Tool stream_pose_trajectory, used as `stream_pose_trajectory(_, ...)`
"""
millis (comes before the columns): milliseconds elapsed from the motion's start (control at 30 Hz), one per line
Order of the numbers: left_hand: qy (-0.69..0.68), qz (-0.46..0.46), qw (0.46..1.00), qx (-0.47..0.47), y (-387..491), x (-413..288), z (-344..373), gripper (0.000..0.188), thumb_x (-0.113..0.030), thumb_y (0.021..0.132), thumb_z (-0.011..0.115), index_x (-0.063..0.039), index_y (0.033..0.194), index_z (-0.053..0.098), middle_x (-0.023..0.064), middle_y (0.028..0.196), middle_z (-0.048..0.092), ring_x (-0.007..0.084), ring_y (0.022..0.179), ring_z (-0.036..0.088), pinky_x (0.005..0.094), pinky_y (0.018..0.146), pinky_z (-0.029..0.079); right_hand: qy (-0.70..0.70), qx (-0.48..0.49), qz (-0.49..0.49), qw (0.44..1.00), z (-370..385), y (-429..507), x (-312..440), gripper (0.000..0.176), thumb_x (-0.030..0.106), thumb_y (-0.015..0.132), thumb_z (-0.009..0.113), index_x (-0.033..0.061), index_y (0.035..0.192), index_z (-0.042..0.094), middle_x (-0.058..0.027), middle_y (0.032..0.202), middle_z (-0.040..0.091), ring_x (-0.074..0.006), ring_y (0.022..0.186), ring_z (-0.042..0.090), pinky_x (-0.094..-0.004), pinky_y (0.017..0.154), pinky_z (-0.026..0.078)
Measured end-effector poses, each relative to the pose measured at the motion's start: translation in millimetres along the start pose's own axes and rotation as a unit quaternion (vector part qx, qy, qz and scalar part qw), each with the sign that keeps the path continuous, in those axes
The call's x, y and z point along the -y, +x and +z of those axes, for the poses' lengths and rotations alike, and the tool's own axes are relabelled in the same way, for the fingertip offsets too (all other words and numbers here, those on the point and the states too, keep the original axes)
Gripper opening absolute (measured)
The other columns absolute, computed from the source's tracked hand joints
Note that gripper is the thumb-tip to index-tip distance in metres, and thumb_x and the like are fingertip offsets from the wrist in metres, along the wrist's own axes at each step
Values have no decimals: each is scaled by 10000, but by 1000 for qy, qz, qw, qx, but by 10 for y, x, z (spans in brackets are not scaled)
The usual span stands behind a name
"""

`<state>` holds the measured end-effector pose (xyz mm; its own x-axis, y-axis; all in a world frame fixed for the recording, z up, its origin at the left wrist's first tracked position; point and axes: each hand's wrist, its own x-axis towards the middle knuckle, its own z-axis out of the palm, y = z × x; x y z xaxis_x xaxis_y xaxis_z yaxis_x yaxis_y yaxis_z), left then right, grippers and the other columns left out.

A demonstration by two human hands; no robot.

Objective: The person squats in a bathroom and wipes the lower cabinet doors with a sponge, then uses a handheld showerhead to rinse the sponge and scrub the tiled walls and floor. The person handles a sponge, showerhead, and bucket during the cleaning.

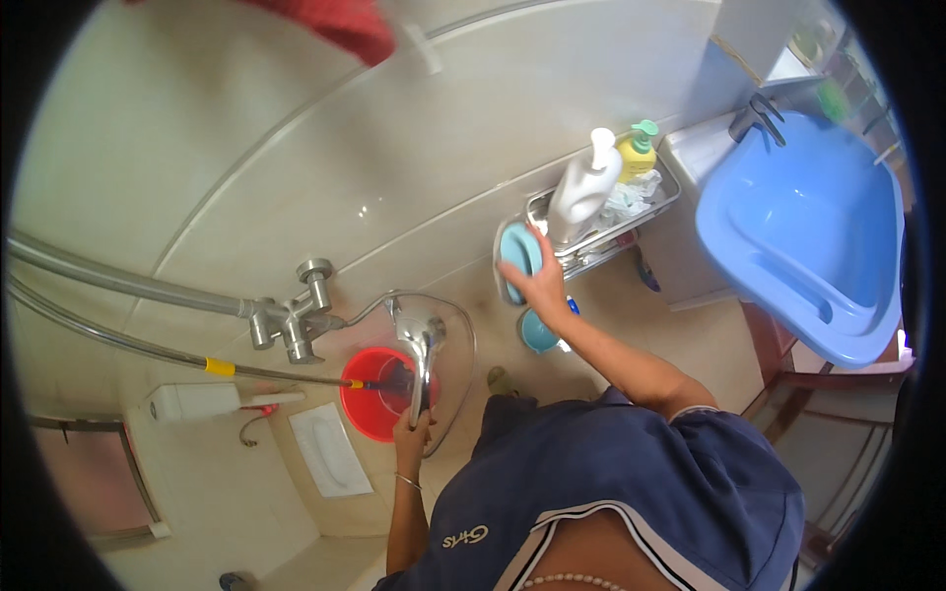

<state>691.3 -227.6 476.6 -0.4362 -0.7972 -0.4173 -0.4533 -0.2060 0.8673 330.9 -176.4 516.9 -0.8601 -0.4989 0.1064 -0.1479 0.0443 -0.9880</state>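
Observation:
My left hand (414,427) grips the handle of a chrome shower head (421,340), held above a red bucket (362,377). A metal shower hose (467,332) loops down beside it. On the other side, my right hand (543,284) is wrapped around a light blue scrubbing brush (519,250), close to the tiled wall and the left end of a metal rack (621,230). The brush's far side is hard to make out. In the rack stand a white pump bottle (584,192) and a yellow bottle with a green pump (637,155), with crumpled plastic (628,199) beside them.
A blue basin (805,214) sits at the right under a faucet (755,122). The shower valve (292,321) juts from the wall at left. A small blue bowl (538,332) is low, under my right arm. A squat toilet (329,451) lies left; red cloth (332,22) hangs above.

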Motion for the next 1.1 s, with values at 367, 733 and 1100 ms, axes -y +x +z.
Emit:
stream_pose_trajectory(367, -11, -62, 995, -83, -488, 433, -184, 209, -185, 852, 650, -18, 977, 642, 28, 713, 638, 51, 538, 520, 210, 463, 411, 12, -135, -60, 989, 1381, 337, -279, 792, 249, 705, 791, -18, 1327, 380, -200, 1295, 433, -325, 1208, 435, -415, 1020, 354)
stream_pose_trajectory(733, -75, -64, 979, -181, -867, 573, -37, 132, -157, 872, 631, -32, 834, 611, 19, 634, 606, 33, 445, 443, 202, 415, 346, 16, 70, -95, 993, 2794, -556, -14, 780, 214, 661, 789, 35, 1319, 410, -207, 1201, 471, -355, 1138, 474, -421, 954, 413)
stream_pose_trajectory(1100, -106, 12, 988, -114, -282, 606, 374, 154, -168, 854, 659, -18, 885, 641, -9, 655, 595, 36, 512, 477, 204, 459, 366, -109, -73, -136, 982, 1204, 394, -197, 752, 210, 668, 803, 7, 1289, 431, -167, 1213, 478, -335, 1157, 466, -425, 965, 404)
